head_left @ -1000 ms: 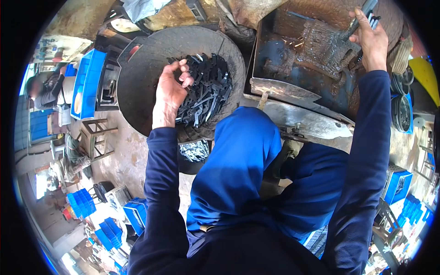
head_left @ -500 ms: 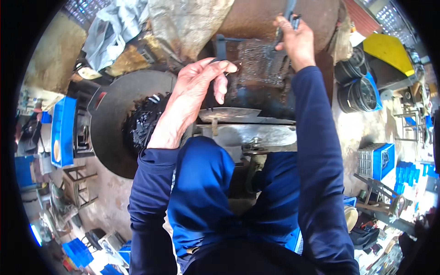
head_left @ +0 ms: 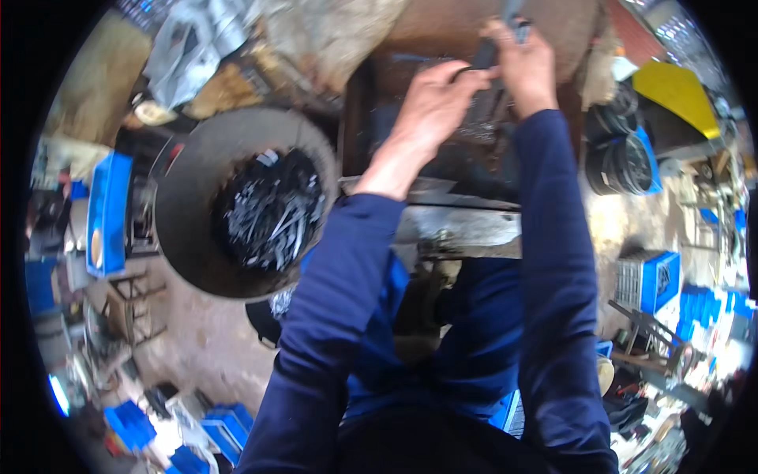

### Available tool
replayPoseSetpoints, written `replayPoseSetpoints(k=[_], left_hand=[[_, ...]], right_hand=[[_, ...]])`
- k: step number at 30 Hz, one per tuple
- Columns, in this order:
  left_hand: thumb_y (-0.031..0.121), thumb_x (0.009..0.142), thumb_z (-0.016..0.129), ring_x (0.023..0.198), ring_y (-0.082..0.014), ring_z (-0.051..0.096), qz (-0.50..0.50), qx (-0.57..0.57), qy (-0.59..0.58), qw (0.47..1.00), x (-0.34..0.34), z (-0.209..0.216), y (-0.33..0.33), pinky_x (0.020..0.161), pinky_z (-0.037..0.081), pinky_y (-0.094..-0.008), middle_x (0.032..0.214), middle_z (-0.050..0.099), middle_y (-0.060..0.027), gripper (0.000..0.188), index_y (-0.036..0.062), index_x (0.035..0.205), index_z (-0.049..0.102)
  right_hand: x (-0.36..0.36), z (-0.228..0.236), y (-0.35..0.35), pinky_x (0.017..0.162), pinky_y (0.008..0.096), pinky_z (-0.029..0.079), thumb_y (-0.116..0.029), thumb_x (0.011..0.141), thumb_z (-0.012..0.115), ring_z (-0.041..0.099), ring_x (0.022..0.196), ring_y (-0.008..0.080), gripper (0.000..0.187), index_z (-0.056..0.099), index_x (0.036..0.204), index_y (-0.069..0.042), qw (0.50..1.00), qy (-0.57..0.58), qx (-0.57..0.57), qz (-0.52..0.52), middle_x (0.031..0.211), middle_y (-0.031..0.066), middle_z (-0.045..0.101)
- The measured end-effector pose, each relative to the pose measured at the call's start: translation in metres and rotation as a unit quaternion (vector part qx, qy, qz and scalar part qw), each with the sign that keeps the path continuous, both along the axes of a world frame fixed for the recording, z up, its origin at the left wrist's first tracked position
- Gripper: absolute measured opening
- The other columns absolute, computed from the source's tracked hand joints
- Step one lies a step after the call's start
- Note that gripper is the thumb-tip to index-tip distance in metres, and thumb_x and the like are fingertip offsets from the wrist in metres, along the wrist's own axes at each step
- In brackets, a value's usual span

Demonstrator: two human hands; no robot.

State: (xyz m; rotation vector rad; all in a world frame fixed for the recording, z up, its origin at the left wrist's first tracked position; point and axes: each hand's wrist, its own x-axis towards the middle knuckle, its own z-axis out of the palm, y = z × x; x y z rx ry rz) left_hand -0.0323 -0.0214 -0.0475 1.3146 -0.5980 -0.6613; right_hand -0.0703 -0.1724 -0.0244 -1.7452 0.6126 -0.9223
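My left hand (head_left: pixel 436 103) reaches forward over a dark, wet-looking trough (head_left: pixel 359 130), its fingers closed on a thin dark strip. Just beyond its fingertips is a dark flat piece (head_left: pixel 485 54), against my right hand (head_left: pixel 527 67). The right hand's fingers are curled round something dark beside a blue-grey bar (head_left: pixel 512 9); its kind is not clear. The two hands almost touch. To the left stands a wide round metal pan (head_left: pixel 185 209) with a heap of dark, shiny, narrow metal pieces (head_left: pixel 272 209) in it.
A metal ledge (head_left: pixel 466 225) runs along the trough's near side, above my knees. Part of another container (head_left: pixel 264 322) shows below the pan. Black round tubs (head_left: pixel 620 164) and a yellow panel (head_left: pixel 673 96) stand right. Blue crates (head_left: pixel 110 213) lie about both sides.
My left hand has moved right and forward to meet the right hand, uncovering the heap in the pan. The right hand has shifted slightly right. The view is blurrier.
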Motion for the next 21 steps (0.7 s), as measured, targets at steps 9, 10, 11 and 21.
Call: replayPoseSetpoints(k=[9, 10, 11, 21], left_hand=[[0.023, 0.086, 0.06, 0.065, -0.0216, 0.062, 0.05, 0.027, -0.06, 0.997, -0.004, -0.002, 0.004, 0.061, 0.048, -0.0383, 0.07, 0.065, -0.0171, 0.027, 0.0016, 0.096, 0.073], [0.023, 0.085, 0.06, 0.066, -0.0248, 0.064, 0.046, 0.03, -0.054, 0.997, -0.005, 0.0, 0.007, 0.062, 0.049, -0.0398, 0.071, 0.066, -0.0186, 0.028, 0.001, 0.095, 0.073], [0.023, 0.085, 0.059, 0.067, -0.0279, 0.066, 0.039, 0.032, -0.048, 0.998, -0.006, 0.001, 0.008, 0.063, 0.05, -0.0413, 0.073, 0.066, -0.02, 0.028, 0.0005, 0.095, 0.072], [0.023, 0.085, 0.055, 0.088, -0.0451, 0.065, 0.073, 0.062, -0.073, 0.993, 0.0, 0.0, 0.004, 0.08, 0.051, -0.0525, 0.088, 0.068, -0.0279, 0.026, -0.0003, 0.086, 0.067]], right_hand=[[0.001, -0.002, -0.003, 0.05, 0.0207, 0.043, -0.032, 0.094, 0.068, 0.045, 0.053, 0.0036, 0.03, 0.072, 0.102, -0.004, 1.0, 0.012, 0.001, 0.002, 0.08, -0.0031, 0.067], [0.002, -0.001, 0.001, 0.05, 0.0204, 0.041, -0.032, 0.094, 0.068, 0.043, 0.052, 0.0029, 0.03, 0.072, 0.103, -0.004, 1.0, 0.013, 0.0, -0.007, 0.077, -0.004, 0.065], [0.001, 0.0, 0.003, 0.049, 0.0201, 0.04, -0.032, 0.094, 0.068, 0.041, 0.052, 0.0022, 0.03, 0.072, 0.103, -0.004, 1.0, 0.015, -0.003, -0.019, 0.075, -0.0049, 0.063], [0.003, 0.0, 0.002, 0.048, 0.0205, 0.032, -0.031, 0.095, 0.067, 0.04, 0.053, 0.0015, 0.031, 0.072, 0.107, -0.003, 0.999, 0.03, 0.026, -0.004, 0.068, -0.0071, 0.055]])
